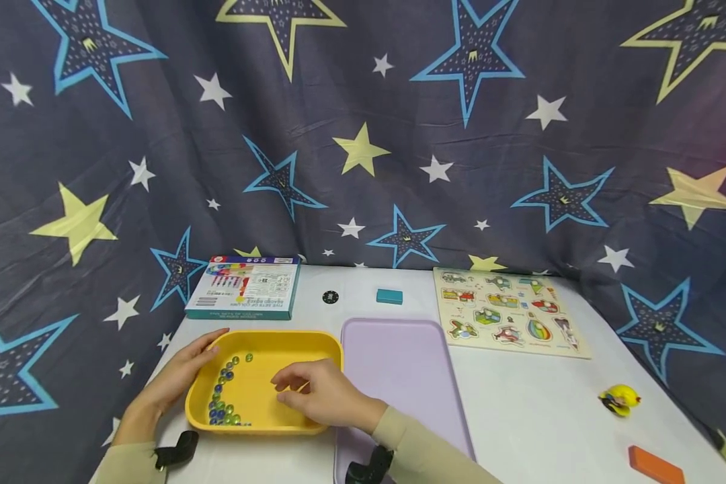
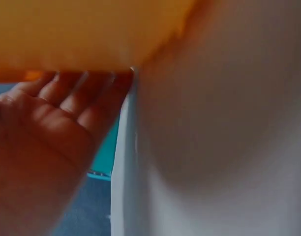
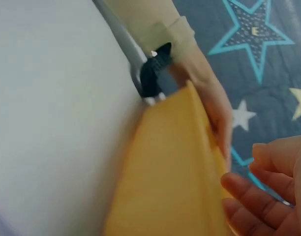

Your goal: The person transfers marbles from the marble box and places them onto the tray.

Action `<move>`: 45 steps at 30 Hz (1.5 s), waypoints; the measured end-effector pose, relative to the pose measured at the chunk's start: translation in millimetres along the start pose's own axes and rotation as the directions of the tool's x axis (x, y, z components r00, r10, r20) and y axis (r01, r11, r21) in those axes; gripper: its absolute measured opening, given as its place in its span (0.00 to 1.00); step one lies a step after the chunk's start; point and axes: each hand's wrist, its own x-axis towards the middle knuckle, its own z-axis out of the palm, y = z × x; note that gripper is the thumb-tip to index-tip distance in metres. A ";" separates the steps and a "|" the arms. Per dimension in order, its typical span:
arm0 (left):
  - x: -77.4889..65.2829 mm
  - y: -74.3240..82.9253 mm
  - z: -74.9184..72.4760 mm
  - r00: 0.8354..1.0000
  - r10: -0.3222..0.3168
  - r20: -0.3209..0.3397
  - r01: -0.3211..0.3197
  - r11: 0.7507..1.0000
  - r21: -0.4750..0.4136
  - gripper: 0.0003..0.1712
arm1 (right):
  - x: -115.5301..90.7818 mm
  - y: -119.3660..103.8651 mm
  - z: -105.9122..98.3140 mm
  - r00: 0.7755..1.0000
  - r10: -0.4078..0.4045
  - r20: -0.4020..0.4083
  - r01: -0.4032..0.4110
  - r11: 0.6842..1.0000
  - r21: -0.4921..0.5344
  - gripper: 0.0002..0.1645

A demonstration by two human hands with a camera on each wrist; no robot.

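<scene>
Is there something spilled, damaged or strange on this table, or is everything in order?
Nothing looks spilled or damaged: the marbles I see lie inside the yellow tub. Only their bunching along its left side looks slightly odd, because the rest is mostly bare.

Landmark: yellow basin (image 1: pixel 260 386).
Left end: blocked by left hand (image 1: pixel 181 368).
Interior, right half: occupied overhead by right hand (image 1: pixel 323 390); left side, marbles (image 1: pixel 218 388).
Right: flat lilac tray (image 1: pixel 393 363), passable above; right sleeve (image 1: pixel 435 447) crosses its near part.
Behind, left: cardboard box (image 1: pixel 242 296), narrow gap.
Behind, right: free strip up to black disc (image 1: pixel 330 297).
</scene>
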 end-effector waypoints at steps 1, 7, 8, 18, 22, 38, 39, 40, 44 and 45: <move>0.1 -1.4 2.2 1.000 -0.007 -0.014 0.007 1.000 0.002 0.34 | 3.2 0.0 4.9 1.000 0.024 0.018 -0.024 1.000 0.016 0.12; -0.6 -7.0 14.7 0.995 -0.035 -0.097 0.028 0.997 -0.073 0.27 | 18.2 -4.6 27.9 0.985 0.125 0.117 -0.133 0.989 0.059 0.14; -0.9 -7.0 16.7 0.993 -0.045 -0.111 0.034 0.995 -0.095 0.26 | 20.3 -5.6 30.7 0.982 0.137 0.132 -0.146 0.987 0.063 0.13; -4.2 -1.4 25.4 0.979 -0.099 -0.180 0.064 0.980 -0.191 0.25 | 39.7 -3.6 51.2 0.944 0.229 0.237 -0.236 0.972 0.005 0.11; -5.4 -1.5 26.0 0.981 -0.084 -0.177 0.047 0.978 -0.206 0.25 | 43.4 -1.8 57.5 0.928 0.256 0.272 -0.265 0.964 -0.003 0.09; -8.1 -4.8 23.4 0.983 -0.054 -0.174 0.019 0.980 -0.199 0.25 | 43.8 0.5 61.0 0.898 0.309 0.313 -0.343 0.937 0.060 0.12; -7.8 -4.8 23.3 0.983 -0.056 -0.175 0.020 0.980 -0.199 0.25 | 43.7 0.9 60.6 0.896 0.307 0.319 -0.344 0.937 0.063 0.12; -7.2 -4.8 23.3 0.983 -0.058 -0.176 0.022 0.980 -0.197 0.25 | 43.7 1.1 60.2 0.895 0.305 0.326 -0.344 0.937 0.067 0.12; -5.4 -4.8 23.4 0.982 -0.059 -0.179 0.023 0.980 -0.197 0.25 | 42.8 0.9 57.5 0.891 0.312 0.330 -0.352 0.934 0.068 0.10; -5.2 -4.7 23.5 0.982 -0.057 -0.179 0.021 0.980 -0.197 0.25 | 42.3 0.6 56.6 0.892 0.318 0.322 -0.354 0.933 0.060 0.09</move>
